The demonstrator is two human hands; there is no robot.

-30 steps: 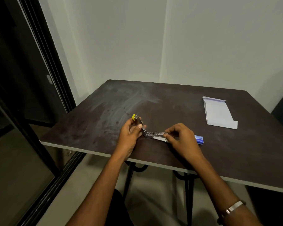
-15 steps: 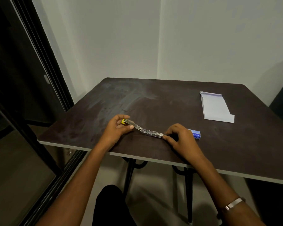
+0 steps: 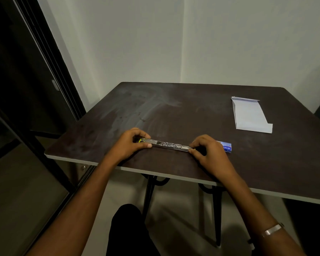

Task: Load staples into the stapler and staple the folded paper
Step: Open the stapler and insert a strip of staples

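Note:
A metal stapler point(image 3: 169, 145) with yellow trim lies swung fully open and flat on the dark table point(image 3: 174, 111), near the front edge. My left hand point(image 3: 130, 144) pinches its left, yellow-tipped end. My right hand point(image 3: 209, 152) grips its right end, which the fingers hide. A small blue staple box point(image 3: 225, 146) lies just behind my right hand. The folded white paper point(image 3: 249, 115) rests flat at the table's far right, apart from both hands.
White walls meet in a corner behind the table. A dark sliding door frame point(image 3: 50, 58) stands to the left. Black table legs point(image 3: 150, 193) and my dark-clothed knee point(image 3: 127, 230) show below the front edge.
The stapler's left arm has swung down from raised to flat on the table. My left hand moved left and down with it. My right hand stayed on the right end.

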